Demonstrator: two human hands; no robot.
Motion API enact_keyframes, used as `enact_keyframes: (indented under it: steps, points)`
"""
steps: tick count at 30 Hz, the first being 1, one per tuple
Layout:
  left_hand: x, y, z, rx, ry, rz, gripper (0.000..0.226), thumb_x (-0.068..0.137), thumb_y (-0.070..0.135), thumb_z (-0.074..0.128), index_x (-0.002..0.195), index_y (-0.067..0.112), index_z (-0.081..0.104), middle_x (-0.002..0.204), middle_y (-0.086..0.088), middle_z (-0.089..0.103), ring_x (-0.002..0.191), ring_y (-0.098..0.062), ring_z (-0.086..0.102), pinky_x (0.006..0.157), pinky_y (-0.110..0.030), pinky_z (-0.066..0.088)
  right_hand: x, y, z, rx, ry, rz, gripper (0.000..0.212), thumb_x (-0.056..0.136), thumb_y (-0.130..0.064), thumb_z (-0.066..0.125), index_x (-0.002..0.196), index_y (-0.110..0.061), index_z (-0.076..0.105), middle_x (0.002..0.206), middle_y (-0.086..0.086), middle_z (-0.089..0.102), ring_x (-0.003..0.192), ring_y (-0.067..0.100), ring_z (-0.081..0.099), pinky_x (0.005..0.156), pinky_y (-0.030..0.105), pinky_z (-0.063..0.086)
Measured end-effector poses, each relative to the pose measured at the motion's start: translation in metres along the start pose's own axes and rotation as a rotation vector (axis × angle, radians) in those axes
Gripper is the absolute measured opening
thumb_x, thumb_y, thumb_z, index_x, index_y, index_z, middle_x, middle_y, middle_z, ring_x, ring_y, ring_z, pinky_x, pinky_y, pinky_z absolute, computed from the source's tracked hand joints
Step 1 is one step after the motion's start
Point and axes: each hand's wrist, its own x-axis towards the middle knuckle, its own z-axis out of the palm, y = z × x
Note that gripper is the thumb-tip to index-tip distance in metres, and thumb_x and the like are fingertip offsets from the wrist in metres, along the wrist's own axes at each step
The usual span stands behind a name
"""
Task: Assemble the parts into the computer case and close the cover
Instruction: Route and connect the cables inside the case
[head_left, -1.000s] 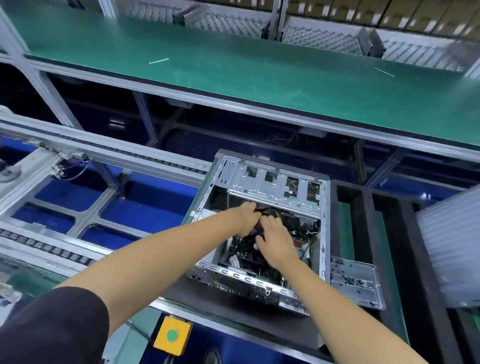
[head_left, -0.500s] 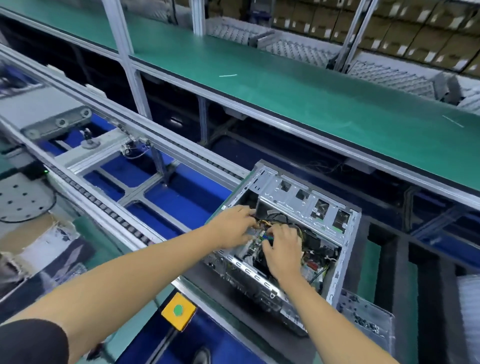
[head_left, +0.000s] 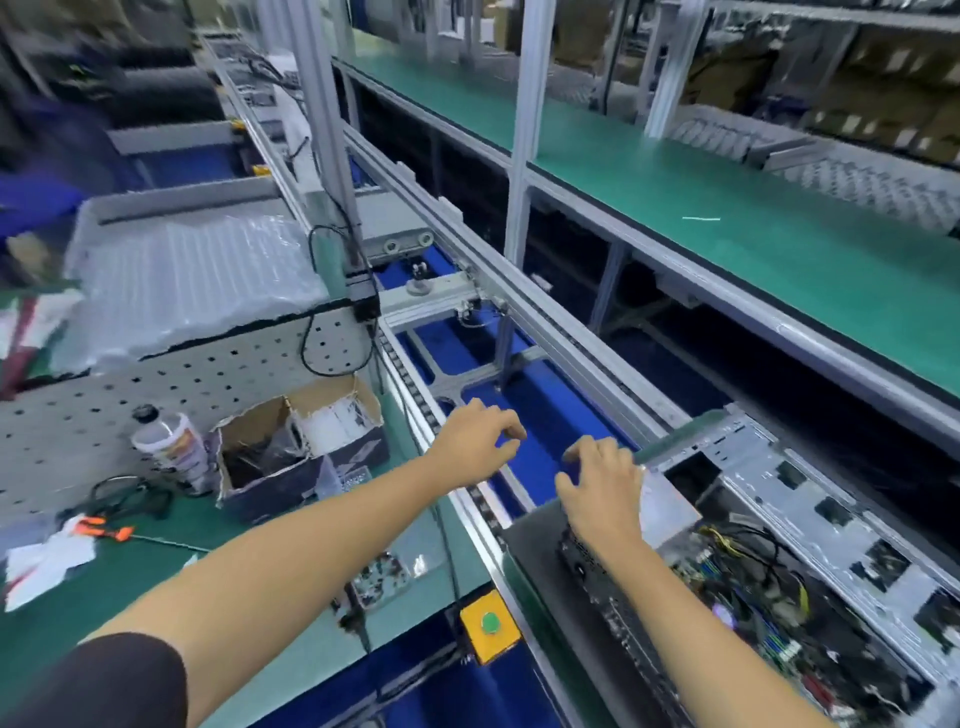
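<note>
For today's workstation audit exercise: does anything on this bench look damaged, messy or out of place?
Yes. The cardboard box left of the conveyor has ragged, torn-open flaps, and crumpled paper lies loose beside an orange-handled tool.

To your left on the green mat (head_left: 130, 577) you have an open carton (head_left: 291, 441) beside a bottle (head_left: 171, 441), an orange-handled tool (head_left: 104, 530), a yellow box (head_left: 488, 626) with a green button at the edge, and bubble wrap (head_left: 192, 280) farther back.
</note>
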Motion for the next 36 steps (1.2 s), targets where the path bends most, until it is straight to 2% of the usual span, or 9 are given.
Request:
enact_keyframes:
  steps: [4, 13, 18, 20, 22, 25, 28, 33, 36]
  points:
    - [-0.023, -0.077, -0.056, 0.024, 0.148, -0.192, 0.022, 0.092, 0.033, 0.060, 0.112, 0.033, 0.068, 0.107, 0.011, 0.071, 0.107, -0.018, 0.057, 0.094, -0.037, 0.047, 0.038, -0.090, 0.023, 0.006, -0.052, -0.169, 0.024, 0.093, -0.031, 0.063, 0.114, -0.025, 0.056, 0.115, -0.001, 0.053, 0.109, 0.024, 0.046, 0.093, 0.040, 0.036]
    - [-0.072, -0.270, -0.213, 0.209, 0.475, -0.652, 0.039, 0.092, 0.040, 0.062, 0.128, 0.026, 0.060, 0.133, -0.010, 0.050, 0.128, -0.033, 0.040, 0.105, -0.042, 0.035, 0.107, -0.327, 0.073, 0.098, -0.301, -0.502, 0.054, 0.093, -0.035, 0.060, 0.140, -0.014, 0.048, 0.138, 0.013, 0.048, 0.129, 0.035, 0.042, 0.101, 0.044, 0.037]
    - [-0.102, -0.364, -0.261, 0.098, 0.339, -0.895, 0.086, 0.085, 0.060, 0.069, 0.153, 0.022, 0.032, 0.158, -0.021, 0.023, 0.148, -0.037, 0.017, 0.119, -0.049, 0.021, 0.129, -0.412, 0.103, 0.166, -0.518, -0.561, 0.065, 0.094, -0.027, 0.063, 0.153, -0.029, 0.038, 0.150, 0.017, 0.039, 0.137, 0.037, 0.039, 0.109, 0.046, 0.040]
    - [-0.111, -0.391, -0.264, 0.085, 0.140, -0.883, 0.109, 0.076, 0.065, 0.076, 0.159, 0.025, 0.016, 0.164, -0.023, 0.008, 0.152, -0.042, 0.008, 0.122, -0.055, 0.016, 0.138, -0.433, 0.118, 0.124, -0.551, -0.588, 0.057, 0.094, -0.026, 0.064, 0.148, -0.031, 0.048, 0.160, 0.016, 0.029, 0.144, 0.037, 0.035, 0.114, 0.042, 0.036]
    - [-0.116, -0.411, -0.262, 0.106, 0.021, -0.804, 0.115, 0.073, 0.060, 0.082, 0.160, 0.027, 0.014, 0.162, -0.023, 0.017, 0.149, -0.042, 0.018, 0.119, -0.056, 0.025, 0.145, -0.449, 0.132, 0.009, -0.540, -0.626, 0.051, 0.096, -0.029, 0.062, 0.146, -0.031, 0.053, 0.170, 0.012, 0.011, 0.153, 0.033, 0.020, 0.122, 0.042, 0.025]
    - [-0.116, -0.431, -0.254, 0.130, 0.073, -0.713, 0.094, 0.082, 0.053, 0.078, 0.156, 0.030, 0.026, 0.154, -0.014, 0.037, 0.140, -0.036, 0.038, 0.110, -0.051, 0.039, 0.155, -0.463, 0.150, -0.070, -0.465, -0.680, 0.056, 0.097, -0.028, 0.059, 0.151, -0.030, 0.046, 0.172, 0.008, -0.009, 0.159, 0.028, -0.005, 0.126, 0.047, 0.010]
    - [-0.114, -0.444, -0.251, 0.206, 0.108, -0.631, 0.068, 0.094, 0.046, 0.065, 0.152, 0.038, 0.031, 0.150, -0.009, 0.041, 0.134, -0.034, 0.045, 0.105, -0.051, 0.044, 0.165, -0.468, 0.161, -0.069, -0.366, -0.679, 0.055, 0.095, -0.026, 0.055, 0.150, -0.026, 0.046, 0.172, 0.007, -0.011, 0.158, 0.025, -0.013, 0.126, 0.048, 0.004]
    - [-0.108, -0.445, -0.262, 0.135, 0.354, -0.519, 0.058, 0.098, 0.017, 0.054, 0.146, 0.042, 0.034, 0.150, -0.012, 0.034, 0.123, -0.034, 0.052, 0.088, -0.046, 0.052, 0.178, -0.474, 0.164, 0.012, -0.259, -0.624, 0.042, 0.091, -0.019, 0.059, 0.131, -0.030, 0.054, 0.170, 0.012, 0.011, 0.158, 0.034, 0.000, 0.123, 0.053, 0.012]
    - [-0.100, -0.432, -0.272, -0.002, 0.599, -0.483, 0.049, 0.100, 0.011, 0.052, 0.139, 0.039, 0.044, 0.148, -0.011, 0.034, 0.133, -0.031, 0.046, 0.104, -0.044, 0.047, 0.186, -0.480, 0.158, 0.120, -0.160, -0.535, 0.049, 0.083, -0.011, 0.066, 0.127, -0.026, 0.050, 0.161, 0.015, 0.027, 0.148, 0.037, 0.028, 0.115, 0.052, 0.032]
